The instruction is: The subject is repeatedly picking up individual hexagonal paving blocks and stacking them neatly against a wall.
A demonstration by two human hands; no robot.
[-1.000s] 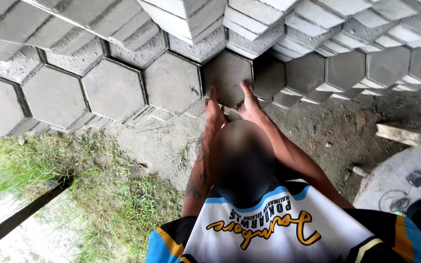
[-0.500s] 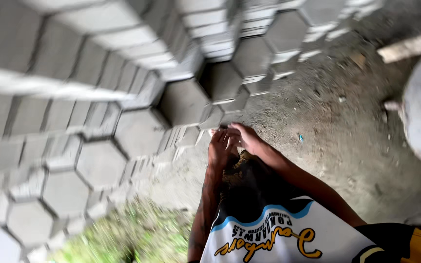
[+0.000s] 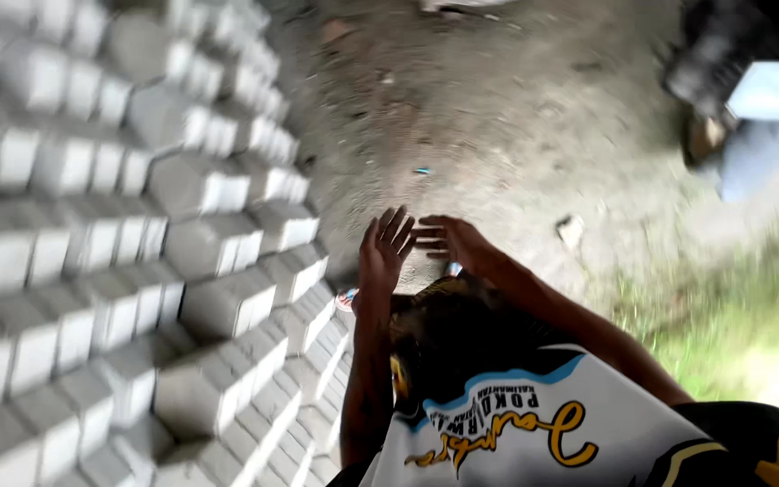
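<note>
Both arms reach forward from a white, blue and yellow jersey (image 3: 507, 433), forearms nearly parallel and close together. The left hand (image 3: 384, 251) is raised with its palm turned inward, fingers spread and released, holding nothing. The right hand (image 3: 448, 242) lies flat just beside it, fingers loosely extended toward the left hand's fingertips; the tips look almost touching, though blur hides whether they meet. The stacked grey hexagonal paving blocks (image 3: 200, 243) stand to the left of the left hand's fingers, the nearest block edges close beside the wrist but apart from the fingertips. Half a second ago the hands were pressed together low in front of the block face, with the blocks above and ahead of the fingers; now the view has swung, the stack lies off to the left, the hands have parted and opened, and bare dirt ground (image 3: 498, 117) spreads beyond the fingertips. Ahead and to the right of the fingers the ground lies open, with a small pale stone (image 3: 570, 230) and a strip of grass (image 3: 732, 307) further right.
</note>
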